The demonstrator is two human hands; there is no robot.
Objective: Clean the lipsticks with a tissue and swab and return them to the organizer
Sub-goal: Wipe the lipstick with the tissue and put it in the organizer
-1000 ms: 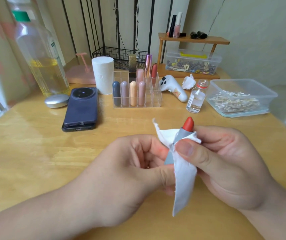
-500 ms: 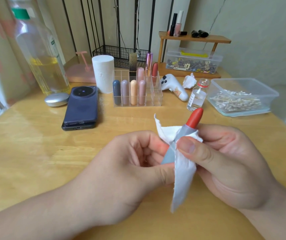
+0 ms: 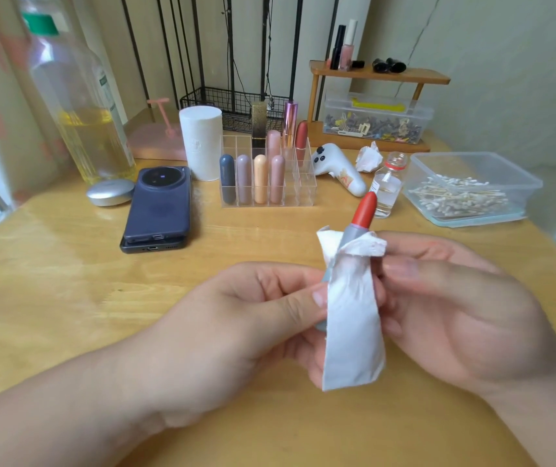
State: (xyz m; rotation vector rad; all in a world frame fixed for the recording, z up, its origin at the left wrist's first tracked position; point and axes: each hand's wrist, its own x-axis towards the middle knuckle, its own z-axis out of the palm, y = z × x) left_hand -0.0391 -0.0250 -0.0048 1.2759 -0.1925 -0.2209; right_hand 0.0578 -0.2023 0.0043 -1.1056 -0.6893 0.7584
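Grips the lower end of the grey-cased lipstick with a red-orange bullet (image 3: 366, 210) in the left hand (image 3: 242, 318), fingers curled round the case and thumb laid against the hanging strip of white tissue (image 3: 354, 328). Holds it in the air above the yellow wooden desk (image 3: 67, 281), tilted up and to the right, with the bullet bare above the paper collar. Wraps that collar round the case with the right hand (image 3: 455, 318). Blurred there, but thumb and fingers seem to pinch the tissue against the case.

Best to hold the base firm on the left and turn or slide the pinched paper on the right. Better to stay below the soft bullet so as not to smear or snap it, and to shift to a fresh patch once the paper stains.

Beyond the hands, from the left: a tall clear bottle of yellow oil with a green cap (image 3: 81, 106), a flat silver oval case (image 3: 110, 192), a dark blue phone (image 3: 158, 203) stacked on a second black device, and a white paper roll (image 3: 201, 143). Then the clear acrylic compartment organizer (image 3: 305, 193), with four capped sticks upright in its front row and open slots at its right end. Only bare desk between hands and organizer, so likely an easy return.

Further right, a white handheld gadget (image 3: 337, 166), a crumpled white tissue ball (image 3: 369, 158) and a small clear glass vial (image 3: 387, 187), in line with the bullet tip from this view and worth minding on any reach forward. Last, a clear plastic tub of cotton swabs (image 3: 472, 190), near the right hand for the swab step.
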